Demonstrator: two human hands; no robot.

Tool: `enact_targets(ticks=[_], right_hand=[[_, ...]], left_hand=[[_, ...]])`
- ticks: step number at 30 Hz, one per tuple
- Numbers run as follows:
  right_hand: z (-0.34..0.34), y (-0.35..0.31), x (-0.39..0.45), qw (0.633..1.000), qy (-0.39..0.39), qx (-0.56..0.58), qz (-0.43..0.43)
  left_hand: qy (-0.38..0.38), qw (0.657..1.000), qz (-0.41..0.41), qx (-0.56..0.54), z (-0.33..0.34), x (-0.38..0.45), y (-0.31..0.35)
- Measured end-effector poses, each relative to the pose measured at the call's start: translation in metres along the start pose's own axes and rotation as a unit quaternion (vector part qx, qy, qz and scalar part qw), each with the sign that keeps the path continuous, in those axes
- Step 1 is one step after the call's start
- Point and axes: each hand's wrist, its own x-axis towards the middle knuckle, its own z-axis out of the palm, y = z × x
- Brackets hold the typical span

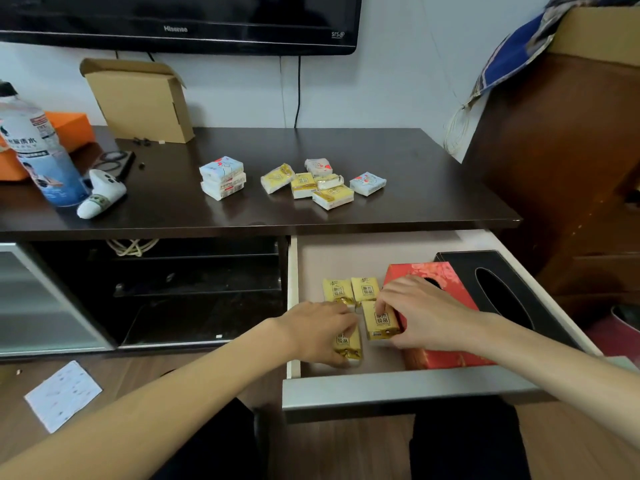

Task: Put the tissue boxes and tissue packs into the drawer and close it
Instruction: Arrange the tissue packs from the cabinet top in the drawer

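In the open drawer [398, 384], the left hand [320, 329] has its grip clamped on a yellow tissue pack [349, 344], and the right hand [417, 311] pinches a second yellow pack [380, 322] just beside it. Two more yellow packs [351, 289] lie behind them. A red tissue box [446, 355] and black tissue box [502, 292] sit to the right. More packs [304, 183] remain on the bench [433, 188].

bottle [41, 154], cardboard box [140, 102], television [180, 22]
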Motion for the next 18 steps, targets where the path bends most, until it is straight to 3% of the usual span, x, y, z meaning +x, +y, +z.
enact_targets(ticks=[8, 18], right_hand=[[0.001, -0.015, 0.009, 0.991, -0.111, -0.076, -0.001], [0.004, -0.014, 0.008, 0.992, -0.084, -0.092, 0.008]], left_hand=[[-0.005, 1.000, -0.006, 0.012, 0.000, 0.001, 0.002], [0.034, 0.999, -0.014, 0.026, 0.000, -0.008, 0.000]])
